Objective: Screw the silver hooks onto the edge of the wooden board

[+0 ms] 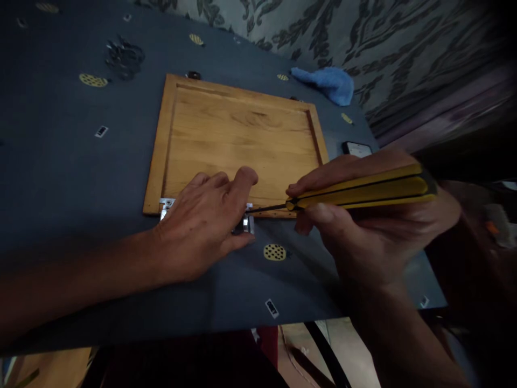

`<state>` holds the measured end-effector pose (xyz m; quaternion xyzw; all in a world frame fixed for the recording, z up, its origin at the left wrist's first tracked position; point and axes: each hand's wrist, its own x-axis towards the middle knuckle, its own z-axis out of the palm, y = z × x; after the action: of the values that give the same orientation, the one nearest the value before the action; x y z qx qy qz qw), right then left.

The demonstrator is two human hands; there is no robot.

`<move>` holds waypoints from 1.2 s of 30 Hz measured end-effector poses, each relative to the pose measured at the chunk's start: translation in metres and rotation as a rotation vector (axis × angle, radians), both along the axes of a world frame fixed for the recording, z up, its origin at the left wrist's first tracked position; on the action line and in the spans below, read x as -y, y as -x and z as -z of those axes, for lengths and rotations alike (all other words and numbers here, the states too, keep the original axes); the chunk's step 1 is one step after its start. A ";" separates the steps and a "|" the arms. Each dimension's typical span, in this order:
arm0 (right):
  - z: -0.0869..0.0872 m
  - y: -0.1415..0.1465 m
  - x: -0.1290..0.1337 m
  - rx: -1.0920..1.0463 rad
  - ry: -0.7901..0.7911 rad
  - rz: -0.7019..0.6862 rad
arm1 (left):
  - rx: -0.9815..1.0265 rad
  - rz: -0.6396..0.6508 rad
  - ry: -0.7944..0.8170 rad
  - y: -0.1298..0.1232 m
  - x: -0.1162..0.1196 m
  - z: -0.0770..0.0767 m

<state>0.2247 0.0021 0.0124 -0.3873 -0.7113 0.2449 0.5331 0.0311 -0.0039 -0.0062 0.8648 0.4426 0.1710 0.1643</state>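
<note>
A framed wooden panel [234,145] lies flat on the dark table cover. My left hand [205,221] is closed over a shiny metal fitting [249,223] at the panel's near edge, hiding its middle. One end of the metal, with a screw in it, shows by the panel's near left corner. In my right hand [363,231] is a screwdriver [359,188] with a yellow and black handle, held nearly level and pointing left. Its thin shaft reaches the fitting's right end, beside my left fingers; the exact contact of the tip is hard to make out.
Small dark metal pieces [123,56] lie in a pile at the back left. Beyond the panel's far right corner are a blue cloth [327,83] and a phone [357,149]. A dark fitting [194,75] sits at the far edge. Patterned fabric rises behind the table.
</note>
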 end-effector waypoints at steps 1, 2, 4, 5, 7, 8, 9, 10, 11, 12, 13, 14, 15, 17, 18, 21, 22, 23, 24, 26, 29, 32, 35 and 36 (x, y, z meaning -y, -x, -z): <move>-0.002 -0.002 0.000 0.025 0.013 -0.005 | -0.003 0.001 -0.002 0.000 0.000 0.000; -0.004 -0.004 0.000 0.045 0.037 -0.028 | -0.002 0.002 -0.008 0.000 0.000 0.000; -0.009 -0.009 -0.002 0.064 0.128 -0.120 | 0.005 0.005 -0.021 0.000 -0.001 0.001; -0.010 -0.012 -0.004 0.056 0.177 -0.179 | 0.003 0.006 -0.020 0.000 -0.001 0.001; -0.012 -0.014 -0.007 0.027 0.200 -0.261 | -0.005 0.002 -0.019 0.001 -0.001 0.001; -0.011 -0.015 -0.009 0.017 0.165 -0.267 | -0.009 -0.002 -0.018 0.001 -0.001 0.001; -0.010 -0.014 -0.009 0.011 0.110 -0.251 | -0.010 -0.004 -0.020 0.001 -0.001 0.000; -0.009 -0.013 -0.010 0.005 0.061 -0.221 | -0.010 -0.004 -0.023 0.001 -0.001 0.000; -0.008 -0.011 -0.009 0.000 0.029 -0.198 | -0.009 -0.002 -0.026 0.001 -0.001 0.000; -0.007 -0.010 -0.008 -0.005 0.021 -0.191 | -0.007 0.001 -0.029 0.000 0.000 0.000; -0.006 -0.009 -0.007 -0.008 0.036 -0.193 | -0.006 0.004 -0.032 0.000 0.000 0.000; -0.007 -0.008 -0.005 -0.011 0.064 -0.198 | -0.008 0.005 -0.035 0.000 0.000 0.000; -0.007 -0.008 -0.004 -0.013 0.098 -0.205 | -0.011 0.004 -0.034 0.000 0.000 0.000; -0.010 -0.009 -0.001 -0.020 0.177 -0.205 | -0.017 0.000 -0.028 0.000 0.000 0.000; -0.011 -0.009 -0.001 -0.030 0.211 -0.199 | -0.018 -0.002 -0.022 0.000 0.000 0.000; -0.013 -0.011 -0.001 -0.026 0.209 -0.211 | -0.004 -0.007 -0.003 0.000 -0.001 0.001; -0.012 -0.011 -0.002 -0.005 0.172 -0.201 | 0.003 -0.007 0.000 0.000 -0.001 0.001; -0.011 -0.010 -0.002 0.018 0.119 -0.189 | 0.007 -0.009 0.004 0.000 -0.001 0.001; -0.009 -0.009 -0.003 0.040 0.069 -0.170 | 0.008 -0.009 0.007 0.000 -0.001 0.001; -0.005 -0.006 -0.002 0.060 -0.021 -0.122 | -0.001 -0.007 0.009 0.001 -0.001 0.001; 0.000 -0.002 0.000 -0.016 -0.088 -0.010 | -0.002 0.009 -0.008 0.001 -0.001 0.001; 0.000 -0.001 0.002 -0.142 -0.102 0.165 | 0.015 0.019 -0.016 0.001 0.000 0.002; 0.000 -0.002 0.002 -0.071 -0.114 0.205 | 0.014 0.013 0.000 0.001 0.000 0.002; 0.000 -0.002 0.001 -0.027 -0.113 0.187 | 0.011 0.009 0.002 0.001 0.000 0.002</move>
<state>0.2272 0.0008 0.0123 -0.4180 -0.6776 0.1588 0.5839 0.0302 -0.0034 -0.0081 0.8658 0.4378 0.1743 0.1685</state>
